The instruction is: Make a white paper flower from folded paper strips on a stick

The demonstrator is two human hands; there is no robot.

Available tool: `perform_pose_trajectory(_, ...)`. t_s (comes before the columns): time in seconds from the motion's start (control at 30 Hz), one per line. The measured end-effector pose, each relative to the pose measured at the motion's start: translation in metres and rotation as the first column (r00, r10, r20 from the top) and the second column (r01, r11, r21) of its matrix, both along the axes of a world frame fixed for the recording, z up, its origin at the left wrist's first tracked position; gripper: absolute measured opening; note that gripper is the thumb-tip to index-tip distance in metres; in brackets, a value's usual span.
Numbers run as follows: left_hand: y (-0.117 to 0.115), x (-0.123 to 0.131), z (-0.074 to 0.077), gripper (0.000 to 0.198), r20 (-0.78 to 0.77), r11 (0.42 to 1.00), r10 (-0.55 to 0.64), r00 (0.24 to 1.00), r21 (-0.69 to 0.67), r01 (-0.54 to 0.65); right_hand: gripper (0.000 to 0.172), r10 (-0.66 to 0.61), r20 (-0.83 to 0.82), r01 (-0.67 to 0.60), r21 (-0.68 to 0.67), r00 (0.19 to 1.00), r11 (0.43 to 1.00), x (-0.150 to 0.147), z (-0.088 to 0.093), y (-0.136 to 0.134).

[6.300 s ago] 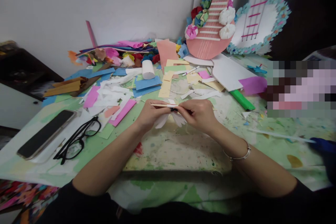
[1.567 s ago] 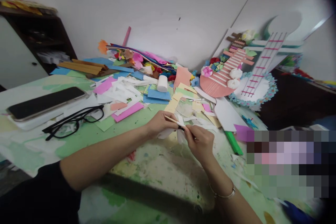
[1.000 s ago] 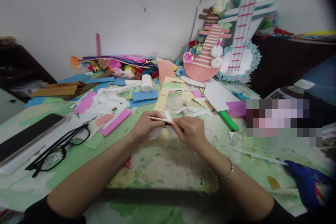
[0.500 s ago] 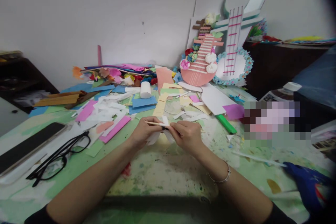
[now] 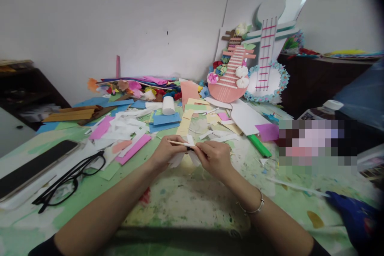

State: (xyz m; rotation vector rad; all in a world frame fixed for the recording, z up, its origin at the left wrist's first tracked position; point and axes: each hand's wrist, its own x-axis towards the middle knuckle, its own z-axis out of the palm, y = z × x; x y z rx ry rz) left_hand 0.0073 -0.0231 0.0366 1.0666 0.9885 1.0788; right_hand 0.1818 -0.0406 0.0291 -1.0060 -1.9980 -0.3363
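Observation:
In the middle of the head view, my left hand [image 5: 163, 155] and my right hand [image 5: 215, 158] meet over the table, both closed in a pinch. Between them is a white paper piece [image 5: 190, 140] with strips sticking up and hanging down. A thin pale wooden stick [image 5: 176, 143] runs across it from my left fingers towards the right fingertips. Something small and black [image 5: 189, 149] shows at the joint under the right fingertips; its kind is unclear. My fingers hide part of the paper.
Paper scraps, a white cylinder [image 5: 168, 105] and a green roll [image 5: 259, 146] lie beyond my hands. Glasses [image 5: 70, 178] and a phone [image 5: 36, 168] are at left, a blue glue gun [image 5: 351, 216] at right. Decorated paper instruments [image 5: 229, 88] lean at the back.
The camera view has tilted up slightly, so the scene sits lower. My hands keep nearly the same pinch on the white paper and stick.

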Motion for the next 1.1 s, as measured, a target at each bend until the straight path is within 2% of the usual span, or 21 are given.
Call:
perform_pose_trajectory(0.37, -0.0005, 0.0002, 0.001, 0.014, -0.017, 1.0, 0.008, 1.0, 0.018, -0.008, 0.038, -0.002, 0.0, 0.002, 0.006, 1.0, 1.0, 0.0004, -0.0015, -0.0003)
perform_pose_trajectory(0.73, 0.0009, -0.0012, -0.0018, 0.019, -0.006, 0.995, 0.018, 1.0, 0.095, -0.017, 0.036, 0.031, -0.027, -0.031, 0.007, 0.999, 1.0, -0.0007, -0.0034, 0.0007)
perform_pose_trajectory(1.1, -0.0013, 0.0011, -0.0006, 0.017, -0.023, 0.998, 0.012, 1.0, 0.067, -0.011, 0.036, 0.045, -0.034, -0.044, 0.025, 0.998, 0.999, 0.0024, -0.0036, 0.0004)
